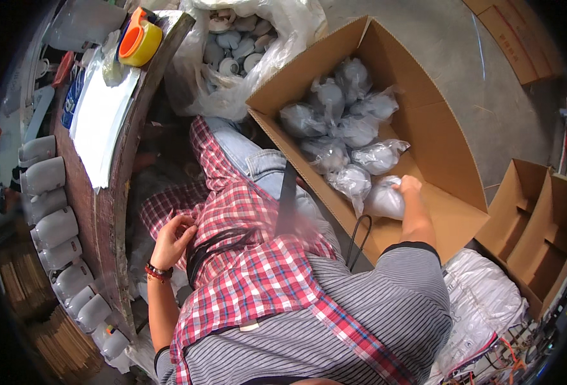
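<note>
My right hand (pixel 410 186) reaches into a brown cardboard box (pixel 434 122) on my right. Its fingers are closed on a white rounded piece wrapped in clear plastic (pixel 386 197), at the near end of the wrapped group. Several similar bagged pieces (pixel 356 130) lie together on the box floor. What sits inside the bags is blurred by the plastic. My left hand (pixel 175 239), with a beaded bracelet at its wrist, hovers over my red checked apron, near the bench edge. Its fingers are loosely bent and apart, and nothing shows in them.
On my left a wooden bench (pixel 121 147) carries white papers (pixel 103 122) and a tape dispenser (pixel 139 43). White rounded housings (pixel 57 228) line its far side. Ahead stands a plastic sack (pixel 197 83) of white round parts. Divided cardboard (pixel 521 224) and a white bundle (pixel 479 295) lie right.
</note>
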`<state>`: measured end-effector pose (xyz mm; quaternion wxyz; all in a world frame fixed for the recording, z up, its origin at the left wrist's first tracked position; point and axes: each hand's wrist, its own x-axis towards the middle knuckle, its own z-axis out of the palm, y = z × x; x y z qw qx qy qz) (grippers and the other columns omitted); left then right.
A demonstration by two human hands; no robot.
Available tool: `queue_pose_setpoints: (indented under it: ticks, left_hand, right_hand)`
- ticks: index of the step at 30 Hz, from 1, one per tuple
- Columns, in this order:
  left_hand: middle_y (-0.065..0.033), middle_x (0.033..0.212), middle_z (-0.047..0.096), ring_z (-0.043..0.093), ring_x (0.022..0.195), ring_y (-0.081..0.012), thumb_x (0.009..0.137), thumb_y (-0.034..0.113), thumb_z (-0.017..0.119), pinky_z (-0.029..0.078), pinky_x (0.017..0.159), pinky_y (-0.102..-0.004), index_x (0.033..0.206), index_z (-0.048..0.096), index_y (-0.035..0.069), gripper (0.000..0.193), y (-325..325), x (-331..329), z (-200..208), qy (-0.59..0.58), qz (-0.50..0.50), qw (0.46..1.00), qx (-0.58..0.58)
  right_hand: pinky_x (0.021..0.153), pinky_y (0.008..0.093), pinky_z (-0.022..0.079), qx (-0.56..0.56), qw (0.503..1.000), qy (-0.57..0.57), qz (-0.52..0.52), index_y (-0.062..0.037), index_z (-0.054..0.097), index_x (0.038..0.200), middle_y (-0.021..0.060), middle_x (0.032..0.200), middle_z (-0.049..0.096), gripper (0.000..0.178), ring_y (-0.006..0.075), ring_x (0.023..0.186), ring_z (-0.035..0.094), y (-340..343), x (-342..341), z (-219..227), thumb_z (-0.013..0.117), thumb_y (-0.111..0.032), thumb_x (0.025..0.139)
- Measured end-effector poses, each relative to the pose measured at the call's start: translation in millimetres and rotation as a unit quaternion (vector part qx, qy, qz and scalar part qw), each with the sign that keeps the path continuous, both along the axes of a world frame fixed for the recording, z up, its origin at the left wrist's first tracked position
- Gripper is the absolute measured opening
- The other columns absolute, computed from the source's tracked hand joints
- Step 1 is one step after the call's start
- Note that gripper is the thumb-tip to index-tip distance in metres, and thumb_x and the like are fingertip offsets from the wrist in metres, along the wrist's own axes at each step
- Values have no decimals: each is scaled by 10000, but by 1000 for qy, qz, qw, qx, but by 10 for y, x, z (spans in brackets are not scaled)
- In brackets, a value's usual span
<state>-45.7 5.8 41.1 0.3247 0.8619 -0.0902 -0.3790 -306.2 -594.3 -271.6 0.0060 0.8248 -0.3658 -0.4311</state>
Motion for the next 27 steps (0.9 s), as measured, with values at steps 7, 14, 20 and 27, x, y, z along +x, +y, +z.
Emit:
queue_pose_setpoints:
  ticks: [7, 14, 20, 27]
  left_hand:
    - [-31, 820, 632, 578, 725, -93, 915, 136, 662, 478, 655, -253, 1040, 621, -2, 191, -153, -42, 58, 5, 4, 999, 46]
    - [-48, 818, 651, 599, 708, -112, 910, 142, 658, 488, 653, -266, 1028, 637, -3, 188, -71, -110, 14, -21, 20, 997, 71]
    - [-54, 803, 656, 611, 706, -112, 919, 159, 650, 494, 639, -272, 1034, 640, -7, 203, 107, -265, 3, -3, 57, 996, 65]
    - [-76, 830, 667, 621, 724, -118, 908, 173, 656, 502, 649, -273, 1032, 646, -7, 218, 463, -203, -68, -38, 63, 997, -26]
  right_hand:
    - [738, 371, 569, -129, 981, -84, 117, -143, 745, 925, 64, 971, 735, 156, 220, 917, 713, -670, 720, -195, 603, -177, 871]
    - [951, 477, 467, -89, 976, -98, 171, -118, 654, 1112, 57, 1172, 655, 239, 234, 1046, 662, -242, 1397, -597, 516, -161, 921]
    - [1072, 566, 315, -44, 970, -91, 222, -109, 601, 1231, 63, 1349, 505, 329, 223, 1277, 464, 106, 1491, -181, 489, -135, 923]
    - [817, 412, 510, 82, 843, -412, 335, -75, 640, 1031, 117, 975, 642, 233, 302, 934, 632, 518, 2367, 1389, 648, -166, 817]
